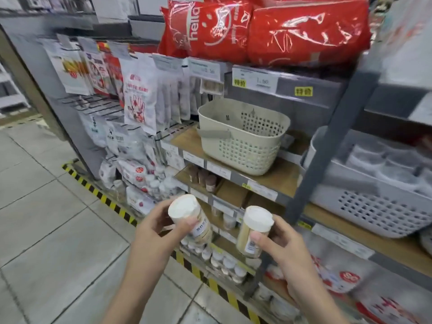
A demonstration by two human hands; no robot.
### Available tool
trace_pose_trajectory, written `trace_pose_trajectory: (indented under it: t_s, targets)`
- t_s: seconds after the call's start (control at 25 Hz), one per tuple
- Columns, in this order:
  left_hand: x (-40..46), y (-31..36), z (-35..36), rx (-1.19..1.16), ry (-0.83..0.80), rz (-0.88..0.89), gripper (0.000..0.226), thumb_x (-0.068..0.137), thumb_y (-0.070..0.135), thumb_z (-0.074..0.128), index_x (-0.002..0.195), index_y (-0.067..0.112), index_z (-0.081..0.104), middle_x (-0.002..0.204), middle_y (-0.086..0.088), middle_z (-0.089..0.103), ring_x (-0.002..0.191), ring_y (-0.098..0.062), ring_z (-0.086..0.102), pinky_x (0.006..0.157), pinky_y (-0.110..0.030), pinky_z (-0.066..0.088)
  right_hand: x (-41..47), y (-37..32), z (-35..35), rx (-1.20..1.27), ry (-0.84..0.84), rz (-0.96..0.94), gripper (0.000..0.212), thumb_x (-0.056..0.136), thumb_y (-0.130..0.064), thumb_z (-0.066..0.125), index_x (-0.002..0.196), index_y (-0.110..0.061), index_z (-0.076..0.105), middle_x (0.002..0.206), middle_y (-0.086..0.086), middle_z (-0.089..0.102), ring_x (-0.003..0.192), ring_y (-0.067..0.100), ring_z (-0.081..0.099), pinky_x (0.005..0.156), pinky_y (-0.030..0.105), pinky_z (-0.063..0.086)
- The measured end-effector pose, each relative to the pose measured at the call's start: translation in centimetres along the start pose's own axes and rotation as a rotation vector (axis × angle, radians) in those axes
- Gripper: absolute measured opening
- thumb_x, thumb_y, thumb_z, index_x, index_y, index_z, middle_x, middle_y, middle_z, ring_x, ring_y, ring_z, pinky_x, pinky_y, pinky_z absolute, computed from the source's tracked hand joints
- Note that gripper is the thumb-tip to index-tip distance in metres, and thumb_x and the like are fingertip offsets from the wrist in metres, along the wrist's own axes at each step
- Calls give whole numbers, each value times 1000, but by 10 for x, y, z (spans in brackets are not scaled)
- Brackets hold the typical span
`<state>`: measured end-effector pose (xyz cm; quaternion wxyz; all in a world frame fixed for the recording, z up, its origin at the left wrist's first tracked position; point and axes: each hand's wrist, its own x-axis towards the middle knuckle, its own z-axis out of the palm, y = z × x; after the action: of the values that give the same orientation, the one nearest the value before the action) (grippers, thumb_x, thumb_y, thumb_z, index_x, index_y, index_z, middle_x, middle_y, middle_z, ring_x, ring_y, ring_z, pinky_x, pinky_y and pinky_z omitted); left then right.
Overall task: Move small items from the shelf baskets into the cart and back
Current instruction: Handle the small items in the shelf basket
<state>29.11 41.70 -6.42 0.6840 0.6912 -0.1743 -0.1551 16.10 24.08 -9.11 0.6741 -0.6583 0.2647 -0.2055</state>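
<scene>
- The shelf unit point(236, 176) fills the right and centre of the frame, with red bags point(264, 31) stacked along the top and hanging packets point(140, 94) at upper left
- The grey basket point(374, 206) at the right edge looks already packed with white-lidded tubs, so forcing more in there could tip some out
- The beige basket point(243, 136) sits at centre on the wooden shelf and appears empty from here; it hangs slightly over the shelf's front edge, so a hard drop against its near wall could nudge it off
- No cart is in view, so I judge you are on the return leg, putting things back into a basket
- Your left hand point(161, 230), at lower centre, grips one white-capped jar point(189, 218), tilted with its cap towards you; your right hand point(280, 249), just beside it, pinches a second jar point(253, 232) between thumb and fingers, held nearly upright
- Both jars are below the beige basket and well apart from it, near each other but not touching
- The right-hand pinch sits high near the cap, so a quick lift could let the jar swing or slip; the frame is blurred, which suggests your head is turning, so aim before you let go
</scene>
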Motion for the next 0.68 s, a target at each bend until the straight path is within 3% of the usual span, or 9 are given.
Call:
trace_pose_trajectory:
  t_s: [0.16,0.28,0.48,0.56,0.68]
  targets:
    - [83,14,-8,-72,39,16,39,68,43,79,102,26,68,95,4,72,88,-14,67,75,-30,51,73,-31,22,24,23,-90,41,61,-34,74,100,-25,67,96,-11,72,90,8,66,73,20,52]
    - [142,23,-7,-113,35,30,33,72,36,66,101,22,67,87,6,73,81,-12,68,68,-22,54,120,-57,33,-3,42,-167,40,63,-33,80,100,-26,66,95,-12,72,88,4,67,71,16,50]
    - [237,38,12,-129,-131,44,36,69,35,67,101,18,66,94,1,73,88,-15,70,71,-24,56,179,-77,43,40,199,-239,36,65,-21,75,99,-26,63,93,-15,71,85,1,67,68,14,50]
    - [276,40,22,-146,-206,64,30,75,27,67,102,15,64,94,1,72,89,-15,70,70,-22,56,202,-80,46,45,296,-260,39,62,-25,75,98,-27,62,93,-14,71,86,-1,66,68,12,49]
    - [329,43,32,-114,-286,63,16,83,15,66,98,17,63,90,4,70,86,-12,68,71,-25,58,233,-86,51,13,402,-260,38,71,-11,76,100,-29,58,95,-14,69,88,-4,65,71,11,49]
